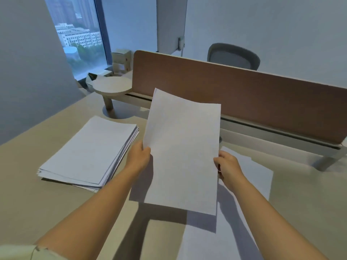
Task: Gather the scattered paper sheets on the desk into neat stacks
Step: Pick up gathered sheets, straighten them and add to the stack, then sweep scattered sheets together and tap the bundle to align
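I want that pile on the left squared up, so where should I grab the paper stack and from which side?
Take the paper stack by its two long edges, one hand from each side. Its sheets are fanned out at the right edge and near corner, so pressing inward there should align them. Both the left hand and right hand now hold the lifted sheet.

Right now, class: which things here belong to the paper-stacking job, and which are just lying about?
Job: held sheet, gripped by left hand and right hand; paper stack; loose sheets on the desk.
Lying about: round stand; divider panel; office chair.
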